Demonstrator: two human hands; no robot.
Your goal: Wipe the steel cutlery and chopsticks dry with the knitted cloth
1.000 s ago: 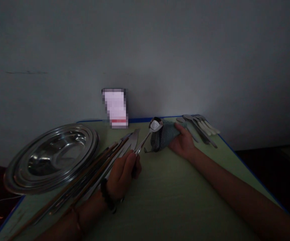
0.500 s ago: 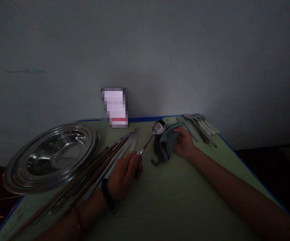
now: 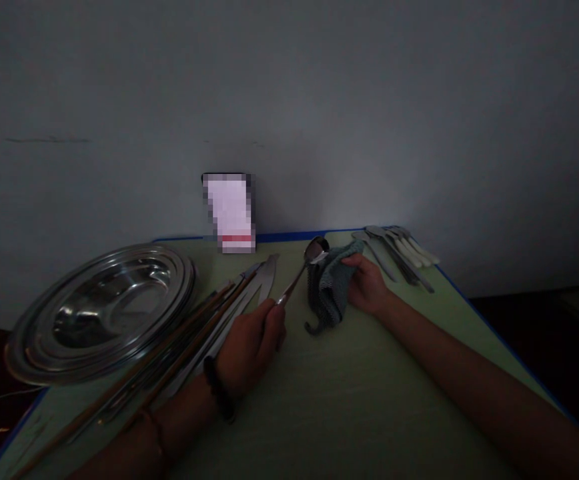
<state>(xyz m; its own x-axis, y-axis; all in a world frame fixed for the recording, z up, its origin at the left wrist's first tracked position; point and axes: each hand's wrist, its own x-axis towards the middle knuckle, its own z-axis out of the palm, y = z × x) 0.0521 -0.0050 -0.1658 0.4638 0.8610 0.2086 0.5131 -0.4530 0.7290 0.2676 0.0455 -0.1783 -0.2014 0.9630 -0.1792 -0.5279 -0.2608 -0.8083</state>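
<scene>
1. The left hand [image 3: 250, 340] is closed around the handle of a spoon [image 3: 314, 251]; a dark bracelet [image 3: 218, 390] circles its wrist.
2. The spoon is in front of the lit screen [image 3: 229, 210] and to its right, its head tipped up and away from the person.
3. The right hand [image 3: 368, 283] grips a grey-green cloth [image 3: 333, 287] between thumb and fingers, farther right of the screen than the spoon.
4. The cloth hangs in folds and overlaps the edge of the spoon's head; whether the two touch, I cannot tell.
5. Nested metal bowls [image 3: 134, 307] stand to the left of the screen and nearer the person.
6. Brown sticks [image 3: 119, 387] and flat metal knives [image 3: 268, 273] lie in front of the screen, running slantwise toward the person; the left forearm crosses over their near part.
7. Well to the right of the screen lies cutlery [image 3: 417, 252], some of it with white handles.
8. The table [image 3: 349, 400] reaches under and in front of the screen, pale green with a blue edge.
9. The grey wall [image 3: 369, 100] rises behind the screen, whose contents are blurred.
</scene>
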